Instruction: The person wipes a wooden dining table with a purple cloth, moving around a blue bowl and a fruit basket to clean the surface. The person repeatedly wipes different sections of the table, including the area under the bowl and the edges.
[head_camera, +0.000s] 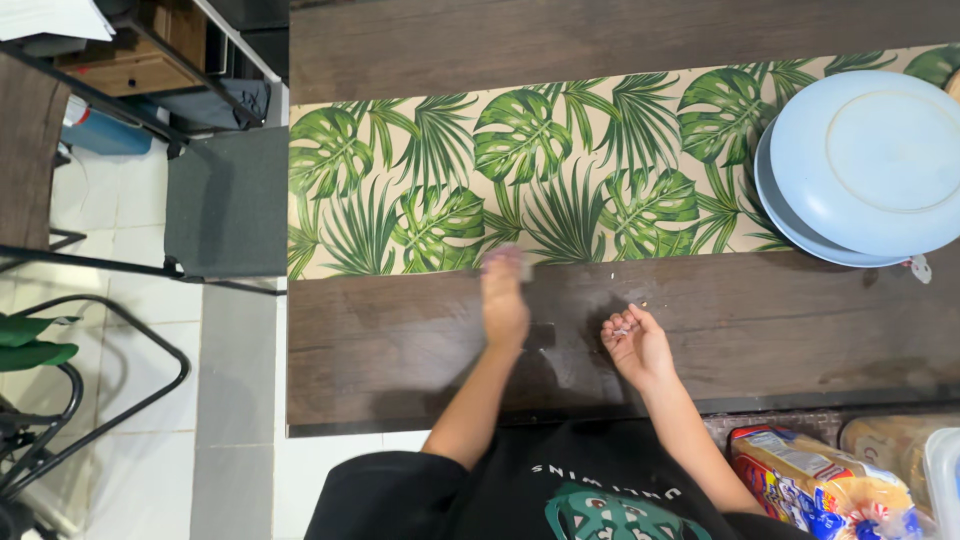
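On the dark wooden table (400, 360), left to right: my left hand (503, 300), flat and blurred, sweeping beside the leaf-print runner (420, 200); my right hand (632, 340), cupped, gripping gathered crumbs (622, 328); a few specks (640, 304) left; stacked blue plates (860, 170); bagged bread (810, 480) at the near edge.

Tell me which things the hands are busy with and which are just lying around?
Busy with:
- left hand, blurred, flat over the dark wooden table
- right hand, cupped, with pale crumbs in it
- crumbs on the table

Lying around:
- blue plates, stacked
- leaf-print runner
- bagged bread
- grey chair
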